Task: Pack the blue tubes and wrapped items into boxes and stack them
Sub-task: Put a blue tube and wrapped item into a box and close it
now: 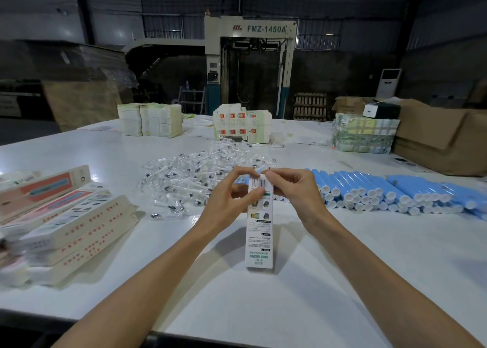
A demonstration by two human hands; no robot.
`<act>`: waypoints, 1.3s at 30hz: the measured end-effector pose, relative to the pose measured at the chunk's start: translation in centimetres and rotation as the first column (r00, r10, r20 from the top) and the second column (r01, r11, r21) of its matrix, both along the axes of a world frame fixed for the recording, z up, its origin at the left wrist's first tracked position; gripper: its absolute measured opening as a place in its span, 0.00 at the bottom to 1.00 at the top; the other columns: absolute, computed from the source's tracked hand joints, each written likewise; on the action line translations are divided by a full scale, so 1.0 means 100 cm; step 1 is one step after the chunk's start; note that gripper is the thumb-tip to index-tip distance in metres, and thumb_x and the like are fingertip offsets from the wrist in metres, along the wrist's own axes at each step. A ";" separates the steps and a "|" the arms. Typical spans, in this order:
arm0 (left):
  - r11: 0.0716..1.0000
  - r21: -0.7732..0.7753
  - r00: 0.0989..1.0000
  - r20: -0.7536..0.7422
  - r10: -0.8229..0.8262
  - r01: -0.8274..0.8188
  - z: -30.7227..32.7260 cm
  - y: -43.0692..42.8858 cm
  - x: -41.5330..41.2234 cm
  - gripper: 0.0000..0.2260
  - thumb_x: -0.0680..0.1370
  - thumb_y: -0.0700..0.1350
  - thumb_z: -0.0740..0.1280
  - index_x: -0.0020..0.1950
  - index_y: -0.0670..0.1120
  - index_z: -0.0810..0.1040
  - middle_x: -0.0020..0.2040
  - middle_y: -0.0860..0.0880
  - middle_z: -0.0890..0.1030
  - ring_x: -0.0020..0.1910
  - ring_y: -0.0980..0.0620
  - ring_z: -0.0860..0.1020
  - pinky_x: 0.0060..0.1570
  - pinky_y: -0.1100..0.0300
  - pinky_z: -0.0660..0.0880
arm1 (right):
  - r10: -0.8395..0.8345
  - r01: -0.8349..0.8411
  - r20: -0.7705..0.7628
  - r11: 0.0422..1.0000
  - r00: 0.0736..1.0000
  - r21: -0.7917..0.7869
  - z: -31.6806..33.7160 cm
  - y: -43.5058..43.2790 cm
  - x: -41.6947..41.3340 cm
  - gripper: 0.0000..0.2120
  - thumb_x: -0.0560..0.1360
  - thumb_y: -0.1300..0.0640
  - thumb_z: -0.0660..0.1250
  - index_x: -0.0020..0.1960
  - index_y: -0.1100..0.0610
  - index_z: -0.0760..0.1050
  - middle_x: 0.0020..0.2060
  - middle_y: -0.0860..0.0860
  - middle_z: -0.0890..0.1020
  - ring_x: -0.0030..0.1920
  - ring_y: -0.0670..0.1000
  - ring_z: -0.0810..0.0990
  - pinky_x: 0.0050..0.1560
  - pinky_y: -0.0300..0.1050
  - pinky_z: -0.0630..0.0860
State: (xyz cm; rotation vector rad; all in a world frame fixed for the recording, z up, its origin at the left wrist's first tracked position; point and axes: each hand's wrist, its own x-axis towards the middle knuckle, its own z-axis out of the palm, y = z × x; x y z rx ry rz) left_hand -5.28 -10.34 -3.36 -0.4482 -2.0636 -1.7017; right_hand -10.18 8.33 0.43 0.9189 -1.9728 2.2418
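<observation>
- A tall white box [259, 223] stands upright on the table [342, 268], its bottom end on the surface.
- The left hand [232, 197] grips the box's upper part, thumb across the barcode, fingers curled over the top.
- The right hand [292, 192] pinches the box's top end with thumb and forefinger.
- Wrapped items [189, 181] lie heaped behind and left of the box.
- Blue tubes [390, 192] lie stacked to the box's right.
- Filled boxes [71, 223] are piled far left of it.
</observation>
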 end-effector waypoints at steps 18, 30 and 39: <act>0.974 0.224 0.984 0.176 0.002 -0.042 0.005 0.009 0.010 0.11 0.80 0.55 0.76 0.61 0.55 0.83 0.49 0.43 0.90 0.48 0.44 0.89 0.41 0.55 0.83 | -0.014 0.029 -0.148 0.994 0.989 0.106 -0.012 0.005 0.001 0.05 0.79 0.55 0.74 0.51 0.48 0.89 0.46 0.50 0.89 0.49 0.52 0.89 0.51 0.45 0.84; 0.964 0.247 0.981 0.188 0.052 -0.099 0.003 0.009 0.009 0.06 0.79 0.53 0.78 0.54 0.56 0.86 0.47 0.43 0.90 0.48 0.45 0.89 0.40 0.56 0.84 | -0.025 0.038 -0.140 0.996 0.990 0.086 -0.017 0.001 -0.001 0.06 0.80 0.56 0.73 0.49 0.49 0.89 0.45 0.51 0.89 0.49 0.51 0.89 0.50 0.39 0.82; 0.909 0.416 0.990 0.135 -0.033 -0.027 0.005 0.009 0.008 0.11 0.78 0.53 0.76 0.58 0.53 0.82 0.51 0.40 0.89 0.48 0.46 0.88 0.45 0.57 0.84 | 0.134 -0.159 0.208 0.981 0.969 0.109 -0.032 -0.013 0.008 0.23 0.79 0.31 0.64 0.63 0.44 0.83 0.58 0.54 0.87 0.56 0.53 0.86 0.54 0.46 0.82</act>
